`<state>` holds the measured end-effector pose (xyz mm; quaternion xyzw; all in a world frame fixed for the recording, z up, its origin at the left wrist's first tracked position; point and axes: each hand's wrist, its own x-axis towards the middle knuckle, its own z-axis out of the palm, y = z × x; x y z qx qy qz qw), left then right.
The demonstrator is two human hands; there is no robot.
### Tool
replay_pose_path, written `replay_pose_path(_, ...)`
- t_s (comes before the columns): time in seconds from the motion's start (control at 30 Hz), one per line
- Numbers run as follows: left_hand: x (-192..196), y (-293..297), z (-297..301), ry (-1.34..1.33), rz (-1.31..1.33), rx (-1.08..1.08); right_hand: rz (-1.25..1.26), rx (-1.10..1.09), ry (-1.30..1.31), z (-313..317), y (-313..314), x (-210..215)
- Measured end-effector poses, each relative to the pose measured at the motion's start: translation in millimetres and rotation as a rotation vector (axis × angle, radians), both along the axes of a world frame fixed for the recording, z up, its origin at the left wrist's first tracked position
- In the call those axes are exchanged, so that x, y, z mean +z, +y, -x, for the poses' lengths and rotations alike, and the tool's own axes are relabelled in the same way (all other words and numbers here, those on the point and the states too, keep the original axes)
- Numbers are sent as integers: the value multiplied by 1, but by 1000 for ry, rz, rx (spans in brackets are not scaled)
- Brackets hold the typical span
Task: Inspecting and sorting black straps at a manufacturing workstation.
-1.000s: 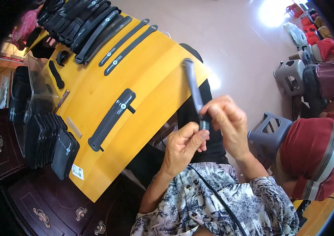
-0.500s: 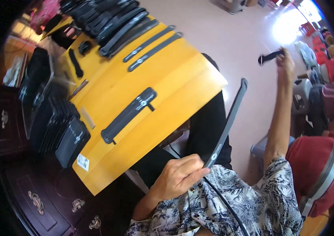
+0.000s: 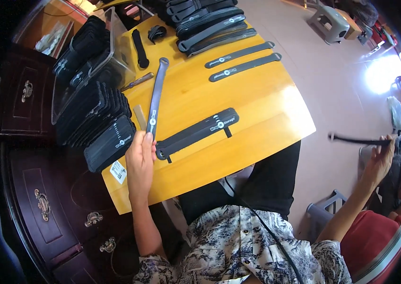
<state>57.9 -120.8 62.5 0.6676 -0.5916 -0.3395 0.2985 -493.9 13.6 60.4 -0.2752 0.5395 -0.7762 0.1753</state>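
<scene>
"What takes up most of your view?"

"The yellow table [image 3: 271,104], slanting across in front of me; the dark cabinet [image 3: 49,180] comes next, standing to its left with ornate metal handles on its fronts."

"And on and around the table?"

"A pile [image 3: 210,26] of black and grey straps lies along the far edge; a clear bin [image 3: 126,64], with more black straps in it, stands by the left edge; a stack [image 3: 91,113] of black pieces sits just nearer to me than the bin, packed face to face; a wide strap [image 3: 196,132] lies flat near the table's middle, two small black tabs sticking out from its near side."

"Your hands?"

"My left hand [image 3: 141,156] is over the table's left part, just beside the wide strap's left end; thumb and fingers pinch the lower end of a grey strap [image 3: 157,94], which points away from me, slot end uppermost. My right hand [image 3: 380,161] is out at the far right, well apart from the table; it grips one end of a black strap [image 3: 354,140], which stretches leftward above the floor; the exact finger hold is too small to tell."

"Anything smaller?"

"Two thin straps [image 3: 245,67] lie side by side near the pile; a slim tool [image 3: 136,82] rests near the bin; a white label [image 3: 118,173] sticks to the table's near left corner."
</scene>
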Motion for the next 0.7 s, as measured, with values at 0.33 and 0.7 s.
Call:
replay_pose_path(0.33, -11, -32, -5, -473, 90, -24, -67, 164, -8, -118, 9, 28)
replay_pose_path(0.7, -21, -45, -8, -391, 68, 100, -34, 536, 123, -226, -22, 36)
